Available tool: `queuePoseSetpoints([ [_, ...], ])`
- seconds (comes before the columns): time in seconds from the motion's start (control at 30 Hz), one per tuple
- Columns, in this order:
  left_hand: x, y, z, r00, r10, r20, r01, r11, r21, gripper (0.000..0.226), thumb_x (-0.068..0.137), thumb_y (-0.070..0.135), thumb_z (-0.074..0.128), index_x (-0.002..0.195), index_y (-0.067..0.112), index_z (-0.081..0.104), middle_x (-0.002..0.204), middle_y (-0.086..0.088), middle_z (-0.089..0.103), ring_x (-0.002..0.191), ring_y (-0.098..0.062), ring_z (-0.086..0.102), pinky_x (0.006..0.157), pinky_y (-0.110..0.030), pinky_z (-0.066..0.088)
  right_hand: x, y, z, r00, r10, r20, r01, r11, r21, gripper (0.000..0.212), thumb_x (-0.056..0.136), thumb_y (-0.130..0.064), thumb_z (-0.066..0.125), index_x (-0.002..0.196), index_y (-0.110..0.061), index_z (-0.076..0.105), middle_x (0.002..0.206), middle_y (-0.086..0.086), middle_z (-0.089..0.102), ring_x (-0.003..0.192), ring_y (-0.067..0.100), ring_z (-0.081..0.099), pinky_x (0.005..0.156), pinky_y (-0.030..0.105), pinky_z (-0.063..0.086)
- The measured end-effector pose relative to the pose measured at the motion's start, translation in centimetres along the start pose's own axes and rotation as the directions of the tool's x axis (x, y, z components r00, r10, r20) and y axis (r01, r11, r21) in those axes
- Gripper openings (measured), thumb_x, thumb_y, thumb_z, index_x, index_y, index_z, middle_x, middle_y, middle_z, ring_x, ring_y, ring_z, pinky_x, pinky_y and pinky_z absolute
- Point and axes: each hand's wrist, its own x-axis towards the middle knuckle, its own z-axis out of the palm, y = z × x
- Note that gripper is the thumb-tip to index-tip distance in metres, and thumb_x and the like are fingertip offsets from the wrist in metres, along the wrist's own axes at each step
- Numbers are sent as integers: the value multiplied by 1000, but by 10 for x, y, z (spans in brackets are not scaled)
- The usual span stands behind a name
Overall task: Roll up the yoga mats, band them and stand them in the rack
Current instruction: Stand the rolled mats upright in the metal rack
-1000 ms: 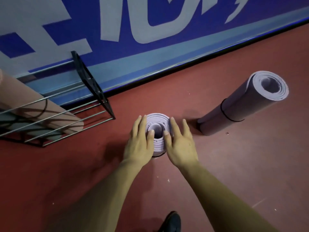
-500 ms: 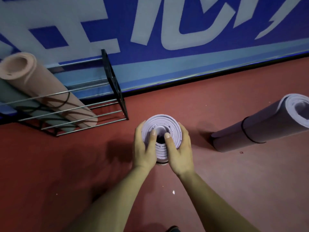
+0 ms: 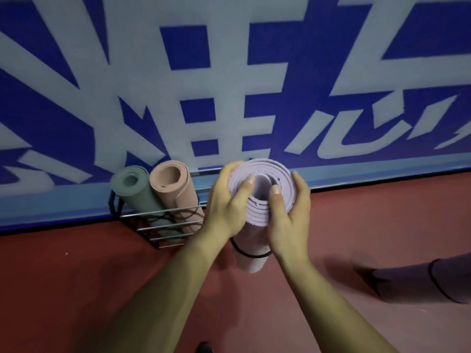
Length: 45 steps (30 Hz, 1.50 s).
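1. My left hand [image 3: 229, 207] grips the top end of the lilac mat [image 3: 260, 208] from its 9 o'clock side. The fingers curl round the outside of the roll and the thumb lies across the spiral end, its tip at the edge of the core hole.
2. My right hand [image 3: 290, 215] grips the same end from 3 o'clock, fingers wrapped behind the roll, thumb pressed on the spiral next to the hole.
3. The mat is rolled tight and stands nearly upright between my palms. A black band [image 3: 251, 255] circles it just below my wrists. Its lower end is close to the red floor [image 3: 76, 289]; I cannot tell whether it touches.
4. The wire rack [image 3: 163, 226] sits at 9 o'clock from the mat, against the blue wall [image 3: 229, 85]. A green mat [image 3: 132, 189] and a peach mat [image 3: 173, 184] stand in it side by side, leaning.
5. A purple mat [image 3: 413, 284], banded, lies on the floor at 4 o'clock, well apart from my hands
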Motion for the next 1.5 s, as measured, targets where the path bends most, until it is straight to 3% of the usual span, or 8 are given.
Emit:
queuePoseSetpoints([
  [0.23,84,96,-100,989,132,-68,-126,989,82,44,89,46,50,128,28,59,120,14,64,107,-2,59,89,-14,46,41,-137,80,996,-78,32,76,996,40,56,94,-57,52,145,-37,43,141,-14,51,134,11,48,113,44,42],
  [0.4,129,142,-136,978,172,-114,-166,984,61,36,91,46,48,119,30,64,118,13,66,109,-5,61,94,-29,51,74,-206,111,993,-103,64,101,994,42,49,100,-49,52,146,-34,44,142,-12,51,133,12,47,113,42,41],
  [0.6,183,189,-155,951,241,-194,-227,970,92,37,90,45,47,115,27,69,114,14,69,109,-5,62,96,-32,51,129,-265,131,978,-174,112,170,984,42,47,100,-48,51,145,-35,45,140,-10,52,134,16,46,111,39,40],
  [0.87,220,171,-139,935,264,-236,-216,954,210,38,93,41,48,122,25,66,122,13,67,116,-4,60,101,-33,49,178,-244,145,964,-171,204,154,983,95,43,101,-45,53,142,-35,46,135,-11,52,128,11,50,102,30,40],
  [1.07,230,134,-122,945,198,-260,-132,959,250,35,94,43,46,120,31,66,123,15,67,116,-3,59,101,-31,49,196,-203,154,951,-100,292,81,994,77,47,100,-51,52,145,-37,45,141,-16,51,128,6,50,111,38,43],
  [1.3,261,122,-130,934,213,-288,-130,950,282,40,94,43,46,123,26,67,123,11,67,115,-5,60,100,-29,50,224,-202,173,932,-126,339,111,992,62,47,104,-46,51,148,-33,45,144,-14,52,130,5,49,109,28,40],
  [1.5,267,92,-131,951,185,-247,-113,954,279,48,91,51,44,123,24,67,125,9,67,117,-6,60,103,-30,48,223,-179,185,937,-89,338,96,995,-4,45,104,-46,51,146,-32,45,141,-12,54,128,7,52,110,34,43],
])
